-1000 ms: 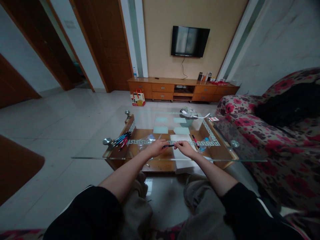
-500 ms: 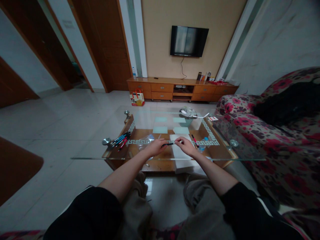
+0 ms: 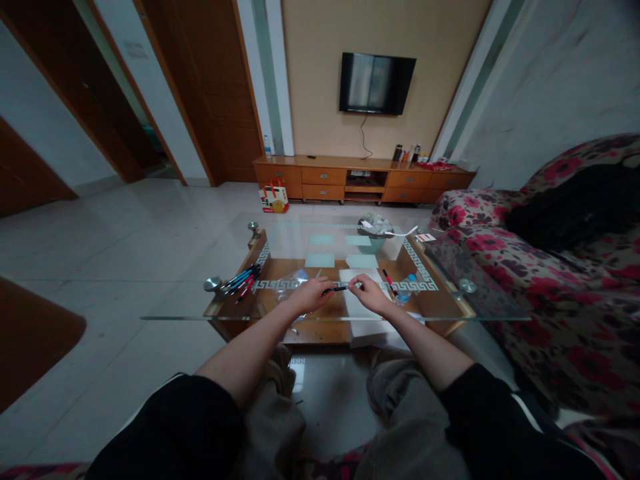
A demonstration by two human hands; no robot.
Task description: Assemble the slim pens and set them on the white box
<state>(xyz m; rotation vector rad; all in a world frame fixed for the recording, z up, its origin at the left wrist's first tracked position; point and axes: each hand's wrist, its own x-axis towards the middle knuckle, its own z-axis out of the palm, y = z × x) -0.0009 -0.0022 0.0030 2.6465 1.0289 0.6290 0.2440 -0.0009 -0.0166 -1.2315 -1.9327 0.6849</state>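
Both hands meet over the near middle of the glass table (image 3: 165, 317): the left hand (image 3: 311, 294) and the right hand (image 3: 371, 295) each pinch one end of a dark pen (image 3: 336, 290), held level just above a white sheet of paper (image 3: 356, 275). Near the table's left edge lies a bundle of pens (image 3: 240, 279) beside a round metal knob (image 3: 213, 285). Just right of the right hand a red pen (image 3: 387, 279) lies near a small blue-capped bottle (image 3: 406, 288). Toward the far edge stands a mesh basket (image 3: 374, 240) of crumpled scraps. A flowered sofa (image 3: 550, 313) runs past the table's right edge.
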